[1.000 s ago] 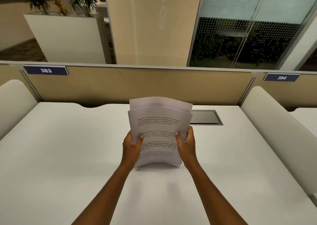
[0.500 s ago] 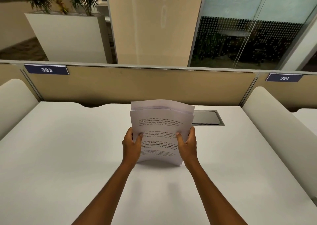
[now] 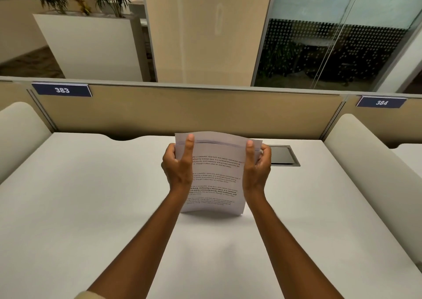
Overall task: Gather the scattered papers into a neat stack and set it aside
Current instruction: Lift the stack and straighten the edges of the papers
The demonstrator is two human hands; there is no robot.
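Note:
A stack of white printed papers (image 3: pixel 215 180) stands upright on its bottom edge on the white desk (image 3: pixel 91 207), at the middle. My left hand (image 3: pixel 179 164) grips the stack's upper left side, thumb up along the front near the top edge. On the upper right side my right hand (image 3: pixel 257 164) grips the same way. The sheets bow slightly, and the rear sheets stick up a little above the front one. Black text covers the front page.
A dark cable hatch (image 3: pixel 282 156) is set in the desk behind the right hand. A beige partition (image 3: pixel 205 111) with plates 383 and 384 closes the far edge. Rounded white side dividers (image 3: pixel 370 161) flank the desk on both sides.
Both hands have slid up the stack from its middle to near its top edge. The stack stays upright on the desk in about the same spot.

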